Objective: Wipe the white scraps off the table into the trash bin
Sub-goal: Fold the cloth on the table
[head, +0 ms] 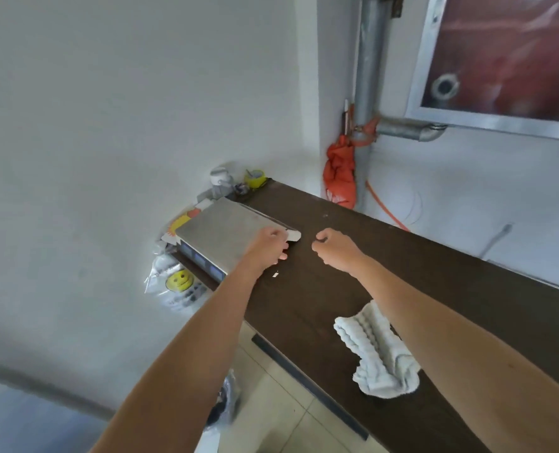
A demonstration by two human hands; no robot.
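A dark brown table [418, 276] runs from far left to near right. My left hand [266, 246] grips the near right corner of a steel weighing scale [219, 228] standing at the table's left end. My right hand [335, 248] hovers just right of it, fingers curled, holding nothing that I can see. One small white scrap [275, 274] lies on the table right below my left hand. A crumpled white cloth [377, 351] lies on the table near its front edge, under my right forearm. A bin with a clear liner [225, 403] shows partly on the floor below the table.
Small jars and a yellow cup [255, 178] stand behind the scale. A plastic bag with a yellow smiley [176, 282] hangs off the table's left end. An orange bag [340, 173] hangs on the grey pipe in the corner. The floor is pale tile.
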